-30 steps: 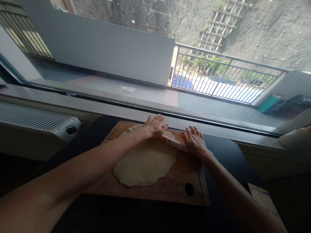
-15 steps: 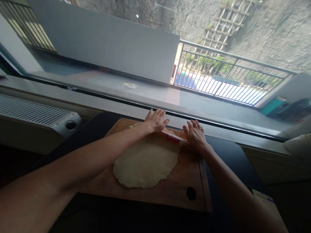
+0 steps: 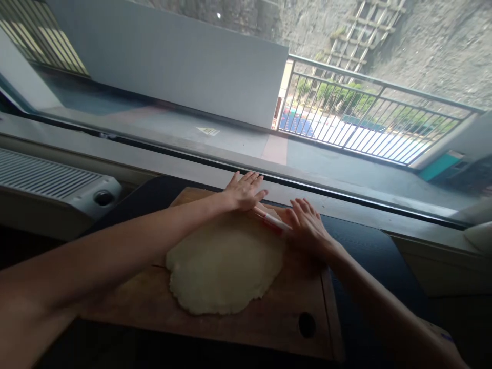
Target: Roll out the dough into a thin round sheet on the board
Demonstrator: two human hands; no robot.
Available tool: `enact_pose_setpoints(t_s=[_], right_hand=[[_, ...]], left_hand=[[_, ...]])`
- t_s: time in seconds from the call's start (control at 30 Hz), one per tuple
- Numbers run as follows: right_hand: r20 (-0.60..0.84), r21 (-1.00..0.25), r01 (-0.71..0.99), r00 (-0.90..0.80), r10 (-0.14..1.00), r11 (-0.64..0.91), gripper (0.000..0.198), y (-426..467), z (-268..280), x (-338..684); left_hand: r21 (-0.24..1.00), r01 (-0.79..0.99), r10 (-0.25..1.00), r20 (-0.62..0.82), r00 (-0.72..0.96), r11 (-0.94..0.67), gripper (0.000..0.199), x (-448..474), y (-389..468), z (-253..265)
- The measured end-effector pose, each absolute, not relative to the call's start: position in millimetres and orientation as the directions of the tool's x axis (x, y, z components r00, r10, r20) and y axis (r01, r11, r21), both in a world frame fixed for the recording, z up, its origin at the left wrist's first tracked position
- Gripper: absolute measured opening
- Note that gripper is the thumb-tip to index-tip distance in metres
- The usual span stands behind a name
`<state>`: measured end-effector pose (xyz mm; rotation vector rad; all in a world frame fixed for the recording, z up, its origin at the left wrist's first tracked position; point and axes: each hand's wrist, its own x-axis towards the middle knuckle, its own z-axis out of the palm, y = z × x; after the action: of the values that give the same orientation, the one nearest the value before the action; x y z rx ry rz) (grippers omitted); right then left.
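Note:
A flat sheet of dough [image 3: 226, 266] with a ragged edge lies on a wooden cutting board [image 3: 269, 328]. Across its far part runs a thin rolling pin [image 3: 277, 222] with a red and white label. My left hand [image 3: 246, 190] presses palm down on the pin's left end, its fingers stretched out toward the window. On the right end rests my right hand [image 3: 307, 220], also palm down with the fingers extended. Neither hand wraps round the pin. Both ends of the pin are hidden under my hands.
The board sits on a dark table [image 3: 365, 256] that stands against a window sill [image 3: 184, 171]. At the left is a white radiator [image 3: 57, 179]. Beyond the glass are a grey wall and a metal railing [image 3: 369, 113]. The board has a round hole [image 3: 307, 325] at its near right.
The board and dough appear lower and nearer in view, with the dough's near edge further down. Both hands stay flat on the rolling pin, the right slightly lower. The view has shifted a little.

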<state>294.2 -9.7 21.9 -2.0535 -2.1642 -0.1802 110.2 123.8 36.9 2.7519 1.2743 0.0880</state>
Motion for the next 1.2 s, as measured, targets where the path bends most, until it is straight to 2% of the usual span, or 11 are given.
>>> enact_pose_setpoints(t_s=[0.07, 0.17, 0.3, 0.4, 0.5, 0.6, 0.67, 0.77, 0.9, 1.1, 1.2], right_hand=[[0.183, -0.029, 0.984, -0.167, 0.969, 0.175, 0.052, -38.2, 18.1, 276.3], [0.21, -0.041, 0.981, -0.175, 0.962, 0.187, 0.052, -49.1, 16.9, 266.9], [0.243, -0.095, 0.995, 0.057, 0.968, -0.035, 0.046, 2.6, 19.8, 293.9], [0.228, -0.16, 0.97, 0.218, 0.949, -0.184, 0.043, 23.9, 29.1, 312.7], [0.248, -0.215, 0.977, 0.063, 0.967, -0.008, 0.04, 2.0, 36.7, 312.9], [0.172, -0.281, 0.931, -0.19, 0.967, 0.233, 0.031, -34.3, 37.2, 305.4], [0.112, -0.309, 0.918, -0.224, 0.968, 0.248, 0.024, -50.8, 37.1, 303.7], [0.141, -0.349, 0.924, -0.114, 0.983, 0.157, 0.019, -64.4, 40.7, 310.7], [0.224, -0.415, 0.909, 0.06, 0.973, 0.04, 0.028, -88.4, 50.0, 330.0], [0.212, -0.462, 0.887, 0.126, 0.969, -0.014, 0.024, -136.2, 51.7, 345.8], [0.228, -0.485, 0.874, 0.147, 0.963, -0.018, 0.024, -150.5, 47.2, 349.1]], left_hand=[[0.102, 0.685, 0.691, 0.034, 0.722, -0.721, 0.069, 89.1, 107.4, 30.3], [0.076, 0.637, 0.642, 0.106, 0.76, -0.767, 0.065, 70.1, 96.3, 22.0], [0.107, 0.778, 0.777, 0.226, 0.587, -0.619, 0.059, 104.1, 123.2, 32.7], [0.12, 0.798, 0.767, 0.391, 0.509, -0.591, 0.047, 136.6, 118.2, 59.0], [0.143, 0.694, 0.665, 0.473, 0.578, -0.705, 0.032, 137.5, 63.3, 72.0], [0.225, 0.636, 0.67, 0.363, 0.648, -0.738, 0.029, 114.8, -3.8, 59.3], [0.228, 0.649, 0.688, 0.22, 0.691, -0.725, 0.03, 100.6, -31.6, 47.7], [0.172, 0.696, 0.713, 0.071, 0.697, -0.697, 0.042, 96.1, -42.5, 43.0], [0.017, 0.718, 0.715, -0.071, 0.695, -0.696, 0.045, 119.7, -45.8, 58.6], [-0.139, 0.733, 0.746, -0.098, 0.659, -0.666, 0.03, 161.0, -67.5, 57.7], [-0.167, 0.746, 0.763, -0.088, 0.641, -0.645, 0.036, 170.0, -61.7, 53.6]])
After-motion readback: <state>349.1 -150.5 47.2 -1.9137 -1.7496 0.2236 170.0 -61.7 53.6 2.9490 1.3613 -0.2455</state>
